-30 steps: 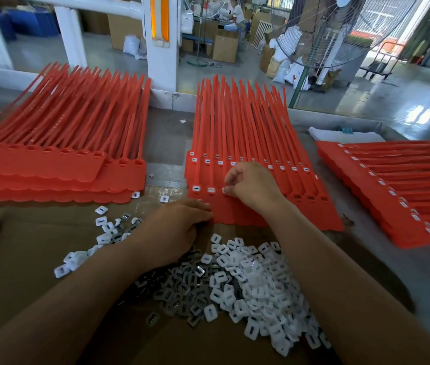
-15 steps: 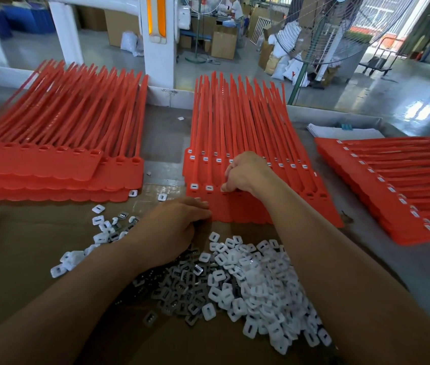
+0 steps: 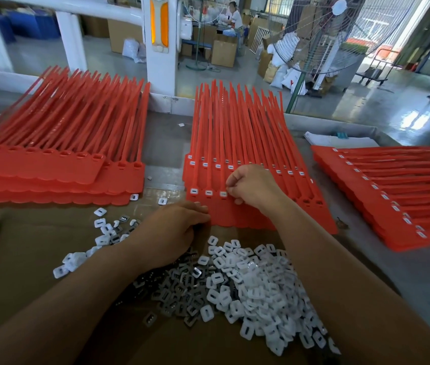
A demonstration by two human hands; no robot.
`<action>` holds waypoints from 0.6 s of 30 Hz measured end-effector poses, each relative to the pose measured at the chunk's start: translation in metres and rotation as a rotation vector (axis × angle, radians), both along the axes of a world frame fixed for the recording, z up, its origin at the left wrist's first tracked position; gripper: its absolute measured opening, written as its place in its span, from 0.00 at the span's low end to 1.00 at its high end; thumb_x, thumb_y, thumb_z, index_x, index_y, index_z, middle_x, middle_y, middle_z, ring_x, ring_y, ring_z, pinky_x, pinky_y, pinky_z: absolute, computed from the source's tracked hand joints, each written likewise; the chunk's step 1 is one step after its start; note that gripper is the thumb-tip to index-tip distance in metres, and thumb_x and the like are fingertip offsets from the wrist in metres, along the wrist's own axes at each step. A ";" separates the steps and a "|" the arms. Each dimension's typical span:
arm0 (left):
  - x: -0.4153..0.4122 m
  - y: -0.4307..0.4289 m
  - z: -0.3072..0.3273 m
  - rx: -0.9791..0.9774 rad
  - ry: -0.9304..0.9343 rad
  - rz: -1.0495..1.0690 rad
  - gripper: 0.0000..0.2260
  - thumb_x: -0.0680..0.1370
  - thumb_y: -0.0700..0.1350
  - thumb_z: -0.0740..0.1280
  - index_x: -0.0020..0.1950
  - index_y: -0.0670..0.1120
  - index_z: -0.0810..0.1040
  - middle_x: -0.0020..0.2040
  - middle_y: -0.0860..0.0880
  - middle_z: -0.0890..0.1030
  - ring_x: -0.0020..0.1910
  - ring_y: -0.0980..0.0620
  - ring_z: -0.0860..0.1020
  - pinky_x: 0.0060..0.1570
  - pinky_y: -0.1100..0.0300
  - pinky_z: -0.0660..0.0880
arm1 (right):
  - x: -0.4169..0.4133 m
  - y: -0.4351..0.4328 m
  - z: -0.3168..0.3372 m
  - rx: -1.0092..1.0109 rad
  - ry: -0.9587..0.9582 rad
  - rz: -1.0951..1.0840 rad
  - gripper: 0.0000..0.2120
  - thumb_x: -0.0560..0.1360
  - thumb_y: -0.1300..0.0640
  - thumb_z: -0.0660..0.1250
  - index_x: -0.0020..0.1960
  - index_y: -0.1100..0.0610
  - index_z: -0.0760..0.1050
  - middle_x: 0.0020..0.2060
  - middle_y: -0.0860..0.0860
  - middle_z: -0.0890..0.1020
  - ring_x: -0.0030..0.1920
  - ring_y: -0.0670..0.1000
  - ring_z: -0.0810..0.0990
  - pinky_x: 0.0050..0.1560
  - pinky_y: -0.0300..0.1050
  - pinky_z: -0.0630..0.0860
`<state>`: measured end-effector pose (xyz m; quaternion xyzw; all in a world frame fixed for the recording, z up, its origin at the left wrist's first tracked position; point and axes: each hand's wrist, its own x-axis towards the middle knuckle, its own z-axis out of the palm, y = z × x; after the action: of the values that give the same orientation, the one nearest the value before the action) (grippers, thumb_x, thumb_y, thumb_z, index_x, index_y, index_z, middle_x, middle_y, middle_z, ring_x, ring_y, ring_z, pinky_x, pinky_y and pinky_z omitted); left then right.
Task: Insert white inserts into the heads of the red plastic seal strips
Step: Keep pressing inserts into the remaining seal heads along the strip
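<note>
**Q:** Right hand (image 3: 254, 187), state?
**A:** Curled tight. Thumb and forefinger tips meet on a white insert (image 3: 223, 193) at a head of the top sheet of red seal strips (image 3: 235, 138). Two filled heads lie just beyond the fingertips, toward the left hand's side.
**Q:** Left hand (image 3: 174, 230)?
**A:** I log it knuckles up, fingers curled under, touching that sheet's near edge. What it grips, I cannot tell.
**Q:** Loose stock?
**A:** The pile of white inserts (image 3: 250, 283) lies between both wrists, on brown cardboard (image 3: 24, 248).
**Q:** Surroundings?
**A:** A left stack (image 3: 50, 164) lies outboard of the left hand and a right stack (image 3: 393, 191) outboard of the right. A large fan (image 3: 340, 35) and a white post (image 3: 158, 48) stand far beyond the fingertips.
</note>
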<state>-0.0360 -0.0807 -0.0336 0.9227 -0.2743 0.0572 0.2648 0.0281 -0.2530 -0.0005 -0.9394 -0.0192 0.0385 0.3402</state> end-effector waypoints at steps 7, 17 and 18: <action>0.000 0.000 0.000 -0.016 0.020 0.002 0.22 0.74 0.33 0.57 0.66 0.49 0.72 0.69 0.54 0.68 0.68 0.61 0.62 0.61 0.75 0.49 | -0.027 -0.013 0.016 -0.027 -0.030 0.157 0.05 0.73 0.60 0.68 0.45 0.51 0.79 0.41 0.44 0.79 0.44 0.42 0.77 0.44 0.33 0.71; 0.003 -0.002 -0.002 0.011 0.044 0.027 0.23 0.75 0.34 0.56 0.67 0.51 0.70 0.70 0.56 0.66 0.69 0.61 0.60 0.63 0.72 0.49 | -0.063 -0.030 0.014 -0.009 0.042 0.307 0.05 0.71 0.57 0.70 0.41 0.47 0.79 0.37 0.41 0.80 0.39 0.37 0.77 0.38 0.26 0.71; 0.003 -0.002 -0.002 0.014 0.041 0.027 0.23 0.75 0.34 0.56 0.67 0.51 0.69 0.70 0.56 0.66 0.69 0.61 0.60 0.63 0.72 0.49 | -0.064 -0.030 0.014 -0.014 0.057 0.327 0.04 0.71 0.56 0.71 0.42 0.47 0.79 0.36 0.41 0.80 0.39 0.35 0.76 0.39 0.24 0.70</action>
<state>-0.0328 -0.0823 -0.0360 0.9290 -0.2569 0.0398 0.2633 -0.0358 -0.2834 0.0131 -0.9246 -0.1618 0.1200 0.3235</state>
